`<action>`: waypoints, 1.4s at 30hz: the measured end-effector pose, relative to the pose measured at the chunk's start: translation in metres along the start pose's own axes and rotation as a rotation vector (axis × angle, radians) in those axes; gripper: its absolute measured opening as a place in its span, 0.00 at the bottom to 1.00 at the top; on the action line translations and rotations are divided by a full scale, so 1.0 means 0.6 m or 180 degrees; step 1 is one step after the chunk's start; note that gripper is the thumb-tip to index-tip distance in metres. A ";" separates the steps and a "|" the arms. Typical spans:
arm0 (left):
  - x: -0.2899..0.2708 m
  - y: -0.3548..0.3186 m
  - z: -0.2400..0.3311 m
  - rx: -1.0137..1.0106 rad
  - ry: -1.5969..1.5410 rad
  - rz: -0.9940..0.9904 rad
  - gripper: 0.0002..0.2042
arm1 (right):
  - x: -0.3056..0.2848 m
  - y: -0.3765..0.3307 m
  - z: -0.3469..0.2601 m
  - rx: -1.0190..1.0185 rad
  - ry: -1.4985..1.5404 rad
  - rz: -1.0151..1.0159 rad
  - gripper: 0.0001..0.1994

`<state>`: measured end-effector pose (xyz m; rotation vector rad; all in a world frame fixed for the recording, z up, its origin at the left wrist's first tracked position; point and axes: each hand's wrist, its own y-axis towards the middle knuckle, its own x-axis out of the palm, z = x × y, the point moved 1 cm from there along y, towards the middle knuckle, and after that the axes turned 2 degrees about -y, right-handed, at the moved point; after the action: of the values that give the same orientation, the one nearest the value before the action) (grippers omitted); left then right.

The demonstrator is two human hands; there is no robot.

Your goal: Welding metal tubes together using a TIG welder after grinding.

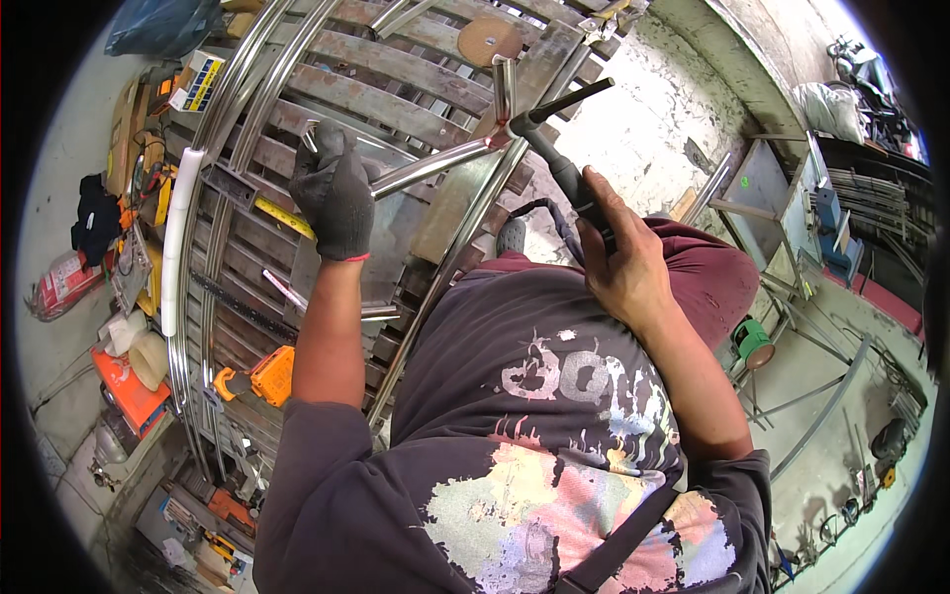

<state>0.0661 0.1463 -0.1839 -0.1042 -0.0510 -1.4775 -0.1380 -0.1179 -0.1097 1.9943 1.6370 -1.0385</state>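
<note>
My left hand [334, 193], in a dark grey glove with a red cuff edge, is closed round the near end of a shiny metal tube [435, 166]. A small bright metal end shows by its fingertips; I cannot tell what it belongs to. The tube meets a short tube [505, 91] at an angled joint with a reddish tint. My bare right hand [628, 259] is wrapped round the handle of a black TIG welding torch [566, 176], whose long back cap points up and right. The torch's nozzle is right beside the joint; whether it touches cannot be made out.
Beneath the work is a slatted metal bench [341, 89]. Long bent shiny tubes [213, 129] run down its left side, one in a white sleeve [181, 243]. A yellow tape measure blade [285, 218], an orange tool [269, 376] and a round brown disc [489, 40] lie around.
</note>
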 end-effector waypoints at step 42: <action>-0.014 0.005 -0.017 -0.0214 0.0442 -0.0066 0.18 | 0.013 0.002 0.018 -0.0343 0.0051 0.0283 0.34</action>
<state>0.0680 0.1538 -0.1952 -0.0554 0.1105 -1.5040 -0.1399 -0.1205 -0.1228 1.9900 1.5625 -0.8855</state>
